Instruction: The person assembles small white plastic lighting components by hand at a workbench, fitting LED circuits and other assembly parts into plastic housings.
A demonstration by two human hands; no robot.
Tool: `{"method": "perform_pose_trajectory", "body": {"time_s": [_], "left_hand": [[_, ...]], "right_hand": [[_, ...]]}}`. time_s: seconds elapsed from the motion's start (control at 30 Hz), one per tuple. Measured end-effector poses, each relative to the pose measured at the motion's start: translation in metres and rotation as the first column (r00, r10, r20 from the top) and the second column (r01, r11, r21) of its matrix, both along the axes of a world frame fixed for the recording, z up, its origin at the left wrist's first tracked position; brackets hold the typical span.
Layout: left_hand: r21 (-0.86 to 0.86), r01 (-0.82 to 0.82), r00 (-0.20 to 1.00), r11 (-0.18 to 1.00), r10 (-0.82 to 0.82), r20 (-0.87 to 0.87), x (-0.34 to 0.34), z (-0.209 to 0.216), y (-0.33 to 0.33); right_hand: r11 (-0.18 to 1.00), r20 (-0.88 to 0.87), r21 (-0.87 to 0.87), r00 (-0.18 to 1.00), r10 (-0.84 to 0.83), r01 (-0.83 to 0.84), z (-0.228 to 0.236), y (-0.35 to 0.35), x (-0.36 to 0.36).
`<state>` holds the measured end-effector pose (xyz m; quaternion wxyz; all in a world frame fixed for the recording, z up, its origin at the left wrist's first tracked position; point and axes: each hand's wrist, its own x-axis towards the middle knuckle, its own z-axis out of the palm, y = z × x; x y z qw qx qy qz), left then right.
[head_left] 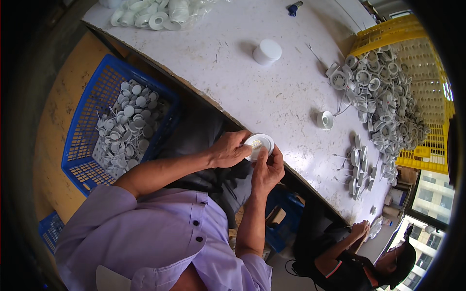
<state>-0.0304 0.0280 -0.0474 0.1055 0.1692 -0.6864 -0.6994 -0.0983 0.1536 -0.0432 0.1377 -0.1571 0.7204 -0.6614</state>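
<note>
"At the near edge of the white table [208,82], where is the round white housing [266,138]?"

"Between the person's two hands, touching both. The left hand [230,149] pinches its rim from about 9 o'clock, and the right hand [268,170] closes on it from about 5, thumb laid toward the dotted inner face."

"Does it have a long axis?"

"None to speak of: it is a shallow round thing, and its open face looks up toward the person's head. Some fingers are hidden beneath the rim, so it is hard to tell how firmly either hand clamps."

"Which hand is nearer the loose parts on the table?"

"The right. From the housing, a small white cup [325,120] stands at 2 o'clock, with the big heap of white fittings [383,97] well beyond it on the same line. A cluster of thin-wired pieces [357,167] lies between 3 and 4."

"And the left?"

"It is nearer the blue basket [73,145], off at about 9 o'clock. A white cylinder [267,52] stands at 12, well apart from both."
</note>
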Motion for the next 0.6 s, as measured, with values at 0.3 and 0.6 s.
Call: {"method": "perform_pose_trajectory", "body": {"time_s": [0.3,0.6], "left_hand": [[0.018,-0.007,0.999,1.0,0.007,0.032,-0.002,-0.0003,0.0009],[0.125,0.087,0.99,0.988,-0.072,-0.118,0.0031,-0.0056,-0.0018]], "right_hand": [[0.997,-0.01,0.072,1.0,-0.015,0.016,0.0004,0.002,-0.0027],[0.956,-0.436,0.254,0.9,-0.021,0.145,0.0012,0.0063,-0.0045]]}}
